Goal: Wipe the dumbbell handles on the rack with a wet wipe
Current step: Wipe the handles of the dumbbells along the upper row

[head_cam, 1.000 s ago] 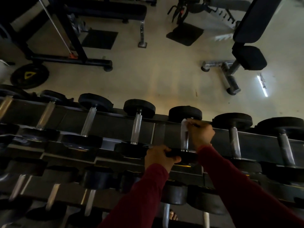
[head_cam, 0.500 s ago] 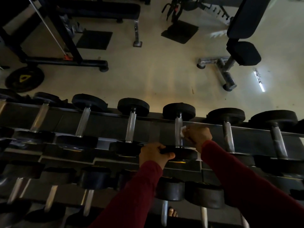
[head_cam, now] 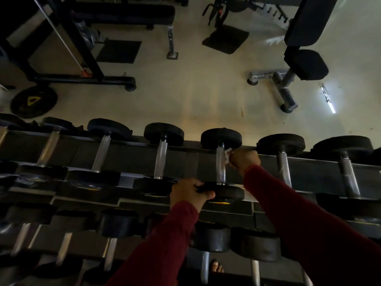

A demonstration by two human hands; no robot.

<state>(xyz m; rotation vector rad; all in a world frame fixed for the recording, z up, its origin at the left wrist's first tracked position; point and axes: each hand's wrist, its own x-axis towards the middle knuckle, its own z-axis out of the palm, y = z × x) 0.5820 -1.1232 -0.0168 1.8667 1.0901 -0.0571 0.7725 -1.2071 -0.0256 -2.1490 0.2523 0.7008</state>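
A dim gym floor spreads out beyond the rack, with benches and a loose weight plate lying on it. Take the dumbbell in the middle of the rack's top row as your landmark: everything that matters sits on or beside it.

Your left hand grips the near end of that dumbbell, fingers curled over the black rim and thumb hooked under its edge. Keep that hold firm, because I judge the weight will roll in its cradle if you let it. Your right hand is on the right side of the handle, near its far end, fingers closed around a white wet wipe that is pressed against the metal.

To do this stroke well, wrap the wipe further around the bar (only the right flank seems covered at present) and draw it along the whole knurled length towards your left hand, then turn the dumbbell a little to reach the underside. The wipe peeks out past your fingertips on the handle's side; how much is bunched inside your palm I cannot tell. The other handles along the row look dry, so plenty of the job probably remains.
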